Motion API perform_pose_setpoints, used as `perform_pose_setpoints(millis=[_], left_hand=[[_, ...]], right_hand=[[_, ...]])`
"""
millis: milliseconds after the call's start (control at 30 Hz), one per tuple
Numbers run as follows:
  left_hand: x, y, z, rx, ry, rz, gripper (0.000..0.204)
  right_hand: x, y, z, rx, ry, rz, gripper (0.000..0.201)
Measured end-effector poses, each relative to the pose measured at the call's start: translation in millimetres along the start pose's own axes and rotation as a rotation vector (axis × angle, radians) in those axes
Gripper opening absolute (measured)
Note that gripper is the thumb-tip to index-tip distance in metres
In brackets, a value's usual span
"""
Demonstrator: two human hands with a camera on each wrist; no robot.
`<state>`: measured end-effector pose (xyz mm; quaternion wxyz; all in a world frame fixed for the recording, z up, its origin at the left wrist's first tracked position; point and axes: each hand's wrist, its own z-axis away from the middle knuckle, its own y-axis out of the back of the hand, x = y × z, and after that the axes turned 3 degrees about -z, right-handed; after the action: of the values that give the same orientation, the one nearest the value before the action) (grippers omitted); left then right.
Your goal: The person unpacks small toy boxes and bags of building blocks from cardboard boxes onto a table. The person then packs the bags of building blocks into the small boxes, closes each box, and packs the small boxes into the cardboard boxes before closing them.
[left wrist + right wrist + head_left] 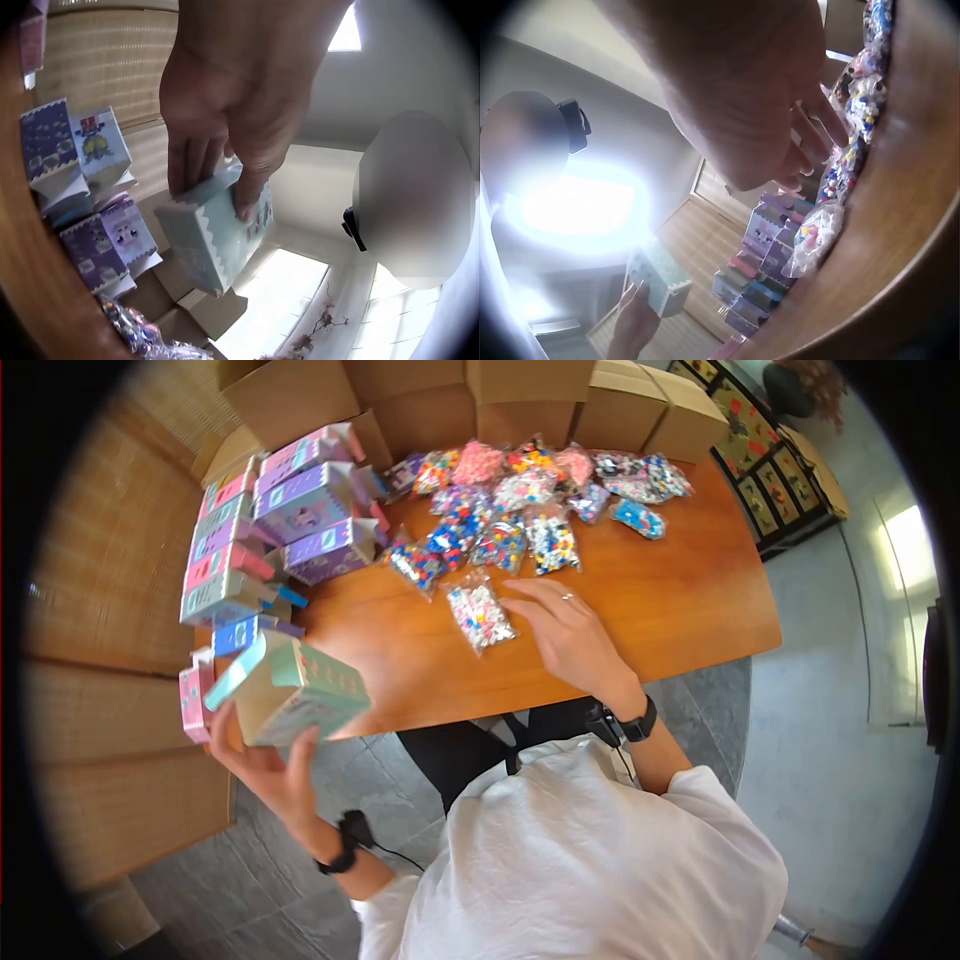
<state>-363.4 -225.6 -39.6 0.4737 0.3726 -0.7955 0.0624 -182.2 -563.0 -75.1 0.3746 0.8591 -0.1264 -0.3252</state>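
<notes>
My left hand (272, 772) grips a mint-green cardboard box (325, 695) with its end flap standing out, held up at the table's front left. In the left wrist view the thumb (247, 195) presses one face of the box while the fingers go round the other side. Near the middle of the table lies a clear bag of white, pink and coloured beads (480, 615). My right hand (575, 642) is just to the right of that bag, fingers extended toward it and holding nothing. From the right wrist, the same bead bag (814, 238) appears below the fingertips.
Purple, pink and blue boxes (315, 505) with open flaps stand stacked at the table's left. Several bags of coloured beads (500, 545) crowd the back middle. Brown cartons (420, 420) line the far edge. The wooden table (690, 600) has a rounded right corner.
</notes>
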Motion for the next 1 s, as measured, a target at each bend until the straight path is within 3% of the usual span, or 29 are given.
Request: perform_pose_setpoints(millis=[67,167,233,300,367,433,567,667,733,867,1000], left_hand=[[-1.8,-35.8,28.6,0.076,0.028,0.071,0.096],[-6.7,-78.5,64.1,0.037,-0.035,0.048,0.101],[-10.8,-107.1,78.9,-0.039,-0.152,0.015,0.086],[22.3,-118.0,59.2,-0.385,-0.178,-0.283,0.065],[26.4,-137.6,61.7,-0.411,-0.151,-0.227,0.059],[25.5,-142.5,63.8,-0.439,-0.140,-0.163,0.053],[16.5,-121.5,71.3,-0.500,-0.063,-0.179,0.060],[4.2,-103.1,86.5,-0.327,0.016,-0.279,0.078],[0.4,-95.6,87.6,-0.255,0.047,-0.271,0.081],[-5.2,-83.3,86.0,-0.166,0.131,-0.286,0.086],[-8.5,-81.9,87.1,-0.144,0.136,-0.295,0.085]], right_hand=[[10.2,5.7,-4.7,0.002,0.035,0.002,0.039],[46.6,20.0,-1.6,0.065,-0.028,0.158,0.039],[63.2,37.4,2.3,0.086,-0.084,0.164,0.038],[71.4,52.8,6.5,0.131,-0.134,0.155,0.036],[65.7,52.2,11.3,0.112,-0.181,0.069,0.036],[60.7,44.8,13.1,0.044,-0.122,0.019,0.040],[42.9,14.4,4.2,-0.066,-0.079,0.042,0.048],[21.7,-2.0,-17.9,-0.165,0.051,0.078,0.049],[17.1,-14.3,-25.5,-0.255,0.255,0.106,0.057],[16.6,-23.9,-23.5,-0.335,0.293,0.201,0.055],[14.9,-8.3,-9.6,-0.360,0.205,0.201,0.055]])
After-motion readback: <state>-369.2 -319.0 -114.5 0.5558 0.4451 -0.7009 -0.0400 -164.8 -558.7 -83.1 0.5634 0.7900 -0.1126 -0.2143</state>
